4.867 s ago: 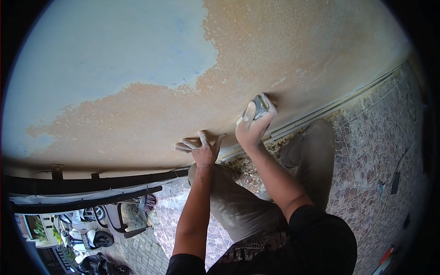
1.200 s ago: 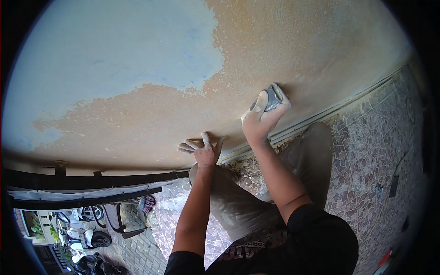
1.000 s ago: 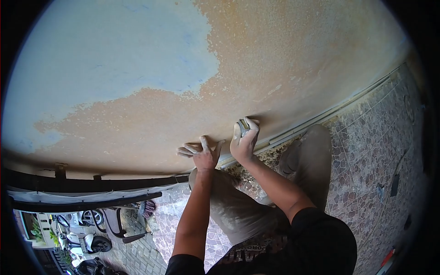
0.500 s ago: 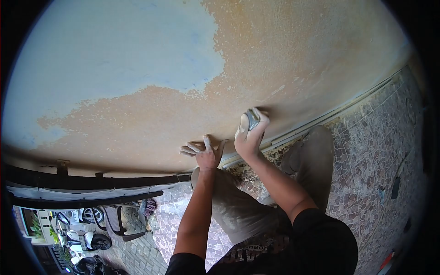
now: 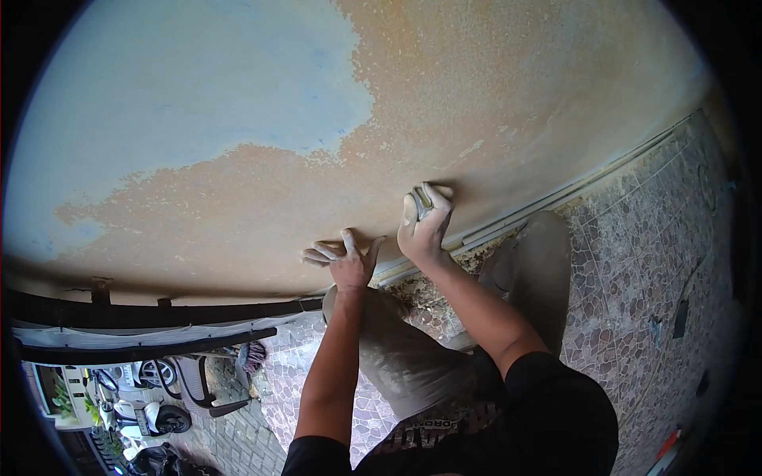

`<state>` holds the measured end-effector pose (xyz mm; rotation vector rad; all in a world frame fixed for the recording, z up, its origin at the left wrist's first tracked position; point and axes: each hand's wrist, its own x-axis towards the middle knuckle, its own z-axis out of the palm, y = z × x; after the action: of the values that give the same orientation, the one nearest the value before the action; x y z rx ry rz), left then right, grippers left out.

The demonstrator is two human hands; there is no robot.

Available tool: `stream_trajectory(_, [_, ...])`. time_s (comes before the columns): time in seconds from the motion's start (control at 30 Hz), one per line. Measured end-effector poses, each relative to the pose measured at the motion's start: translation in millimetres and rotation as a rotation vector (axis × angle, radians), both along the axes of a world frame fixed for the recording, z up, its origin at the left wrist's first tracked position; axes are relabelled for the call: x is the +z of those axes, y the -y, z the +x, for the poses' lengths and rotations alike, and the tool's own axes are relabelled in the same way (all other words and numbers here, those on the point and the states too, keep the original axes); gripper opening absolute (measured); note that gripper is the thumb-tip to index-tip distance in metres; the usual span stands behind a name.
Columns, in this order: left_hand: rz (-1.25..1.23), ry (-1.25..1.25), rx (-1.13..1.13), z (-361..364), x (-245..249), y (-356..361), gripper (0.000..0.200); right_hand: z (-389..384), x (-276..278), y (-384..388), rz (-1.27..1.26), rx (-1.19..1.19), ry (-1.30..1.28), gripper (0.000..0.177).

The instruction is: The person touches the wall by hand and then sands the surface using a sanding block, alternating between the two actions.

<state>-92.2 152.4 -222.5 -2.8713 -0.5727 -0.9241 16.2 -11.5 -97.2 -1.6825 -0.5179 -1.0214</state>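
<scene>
My right hand (image 5: pixel 425 230), pale with dust, is closed around a small grey folded piece that looks like sandpaper (image 5: pixel 423 201). It presses this against the lower part of the wall (image 5: pixel 468 103), where the surface is worn and peach-coloured. To its left, my left hand (image 5: pixel 348 266) rests on the same wall with fingers spread and nothing in them. Above both hands, a pale bluish-white patch (image 5: pixel 214 87) with a ragged, flaking edge covers the upper left of the wall.
My bent knees (image 5: pixel 540 278) are close to the wall's foot, above a stone-patterned tiled floor (image 5: pixel 619 317). A dark chair (image 5: pixel 198 385) and parked motorbikes (image 5: pixel 147 416) stand at lower left. A dark flat object (image 5: pixel 681 319) and a red-tipped tool (image 5: pixel 671 446) lie at right.
The whole view has shifted slightly, so the wall and both hands appear a little further left and up. The right hand's grip has turned slightly; the left hand keeps its spread pose.
</scene>
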Motion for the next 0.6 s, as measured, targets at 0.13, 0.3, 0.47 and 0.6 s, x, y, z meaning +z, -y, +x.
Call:
stream_trajectory(0.13, [0.020,0.059,0.003,-2,13,6,0.091,24,94,8,0.450,-0.047,-0.192,0.032])
stream_trajectory(0.3, [0.005,-0.010,0.018,-5,-3,-1,0.093,-5,-12,-14,0.037,-0.068,-0.003,0.034])
stream_trajectory(0.47, [0.077,0.115,-0.042,-10,12,3,0.091,-15,-4,1,0.060,0.136,-0.180,0.033])
stream_trajectory(0.6, [0.034,0.109,-0.019,-2,10,3,0.095,21,86,15,0.394,-0.057,-0.235,0.033])
